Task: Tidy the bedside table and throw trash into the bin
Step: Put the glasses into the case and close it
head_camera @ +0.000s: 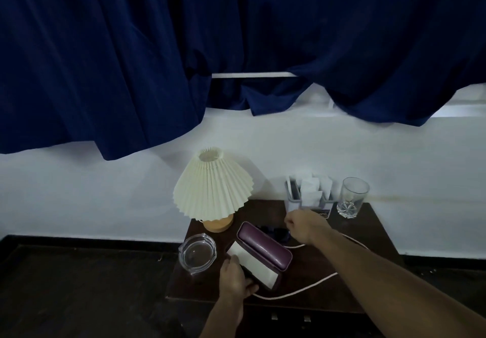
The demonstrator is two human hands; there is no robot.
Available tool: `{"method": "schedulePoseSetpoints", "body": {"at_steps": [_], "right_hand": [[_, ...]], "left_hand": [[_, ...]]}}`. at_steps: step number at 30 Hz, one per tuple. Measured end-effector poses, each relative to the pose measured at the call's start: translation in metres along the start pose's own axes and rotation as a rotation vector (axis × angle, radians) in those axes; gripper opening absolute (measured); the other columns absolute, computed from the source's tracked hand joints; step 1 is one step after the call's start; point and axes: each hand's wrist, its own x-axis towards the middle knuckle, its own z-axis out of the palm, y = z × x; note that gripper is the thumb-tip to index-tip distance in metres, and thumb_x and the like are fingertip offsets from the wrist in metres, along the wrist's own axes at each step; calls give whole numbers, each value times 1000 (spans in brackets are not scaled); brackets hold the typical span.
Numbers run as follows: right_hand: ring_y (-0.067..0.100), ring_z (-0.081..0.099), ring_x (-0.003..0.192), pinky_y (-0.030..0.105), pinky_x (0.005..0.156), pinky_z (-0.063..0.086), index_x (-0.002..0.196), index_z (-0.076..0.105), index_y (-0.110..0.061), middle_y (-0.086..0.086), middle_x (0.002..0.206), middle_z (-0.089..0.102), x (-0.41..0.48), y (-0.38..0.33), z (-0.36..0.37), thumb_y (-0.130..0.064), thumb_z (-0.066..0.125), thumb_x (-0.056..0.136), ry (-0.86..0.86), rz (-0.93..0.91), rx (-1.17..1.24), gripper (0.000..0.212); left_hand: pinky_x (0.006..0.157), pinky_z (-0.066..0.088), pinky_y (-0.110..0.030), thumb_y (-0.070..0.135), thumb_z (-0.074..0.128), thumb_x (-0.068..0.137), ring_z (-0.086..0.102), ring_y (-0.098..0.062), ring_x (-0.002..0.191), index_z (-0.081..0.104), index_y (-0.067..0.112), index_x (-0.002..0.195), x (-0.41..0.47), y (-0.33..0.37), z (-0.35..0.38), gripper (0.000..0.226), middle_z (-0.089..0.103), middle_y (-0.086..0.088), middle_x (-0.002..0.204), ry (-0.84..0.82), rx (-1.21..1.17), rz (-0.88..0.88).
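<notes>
Left hand (238, 277): fingers and thumb curled round the near-left end of the glasses case (263, 253), gripping its lower half. Thumb lies on the white cloth (252, 262) inside.

Right hand (306, 228): reaches over the far side of the case, fingers curled, knuckles up. It is right at the dark sunglasses (276, 233); cannot tell whether it holds them.

Case: purple, open, flat on the dark counter (368, 245) near its middle. Lid stands up along the far side. Long axis runs diagonally, far-left to near-right; the open side faces the person.

Sunglasses: just behind the lid, partly hidden by it and by the right hand.

Around:
- glass ashtray (197, 254) just left of the case
- lamp (213, 187) with a pleated shade behind it
- organiser (307, 193) with white sachets and a drinking glass (352, 198) at the far-right edge
- white cable (276, 298) curving along the near side, under the right forearm
- blue curtain (131, 61) above
</notes>
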Motion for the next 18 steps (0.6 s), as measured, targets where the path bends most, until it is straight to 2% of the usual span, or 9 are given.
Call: {"method": "schedulePoseSetpoints", "body": {"at_steps": [3, 6, 12, 15, 18], "right_hand": [[32, 62, 119, 39, 95, 52, 129, 66, -22, 10, 130, 66, 15, -6, 9, -27, 47, 102, -30, -31, -29, 32], [31, 60, 121, 41, 97, 52, 131, 64, -23, 9, 131, 65, 31, -14, 18, -33, 51, 102, -67, -65, -59, 34], [29, 61, 118, 40, 94, 53, 121, 70, -22, 7, 126, 64, 51, -27, 33, -35, 58, 99, -84, -117, -118, 28], [28, 64, 110, 39, 90, 54, 113, 72, -21, 7, 119, 68, 56, -27, 33, -31, 59, 99, -74, -87, -100, 22], [29, 66, 106, 37, 89, 53, 110, 71, -18, 10, 113, 71, 55, -21, 24, -30, 59, 100, -74, -31, -55, 19]], "left_hand": [[76, 56, -43, 31, 34, 108, 63, -38, 109, 48, 19, 131, 14, -6, -1, 30, 62, -14, 124, 16, 25, -23], [76, 58, -45, 32, 35, 107, 63, -39, 110, 50, 18, 133, 26, -10, -2, 33, 61, -14, 125, 31, 51, -28], [73, 61, -45, 33, 37, 106, 66, -37, 104, 50, 20, 133, 40, -11, -1, 33, 62, -12, 121, 37, 58, -36], [67, 60, -42, 32, 37, 106, 67, -36, 102, 50, 18, 137, 42, -13, -1, 36, 62, -12, 123, 31, 43, -34], [71, 61, -45, 33, 39, 106, 66, -38, 105, 45, 18, 145, 43, -14, 0, 42, 60, -14, 129, 36, 22, -45]]}}
